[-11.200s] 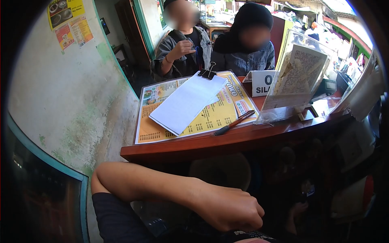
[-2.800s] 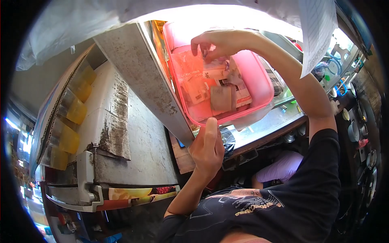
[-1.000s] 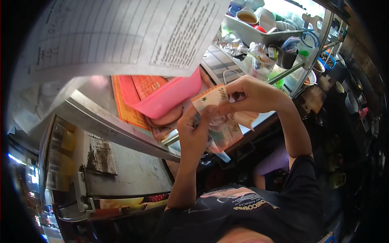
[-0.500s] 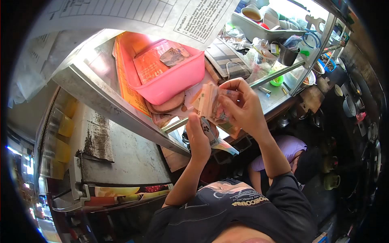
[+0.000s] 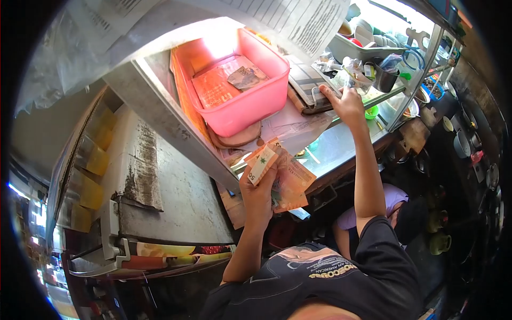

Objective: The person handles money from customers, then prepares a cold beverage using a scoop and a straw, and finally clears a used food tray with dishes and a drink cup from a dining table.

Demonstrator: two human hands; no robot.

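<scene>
Several banknotes, mostly orange, are fanned out in my left hand, with its thumb across them. My right hand is stretched forward at the edge of a grey striped case; its thumb and index finger are apart, and I see nothing held in it. Left of the case stands a pink plastic tub with an orange packet and a greyish banknote in it.
Printed papers hang across the top. A metal frame post runs left of the tub. A grey basin of dishes and a dark cup stand at the upper right. A person in a purple shirt is bent low at the right.
My right hand has let go of the banknotes and moved up and right to the striped case. The notes are now spread in my left hand. The view has shifted slightly.
</scene>
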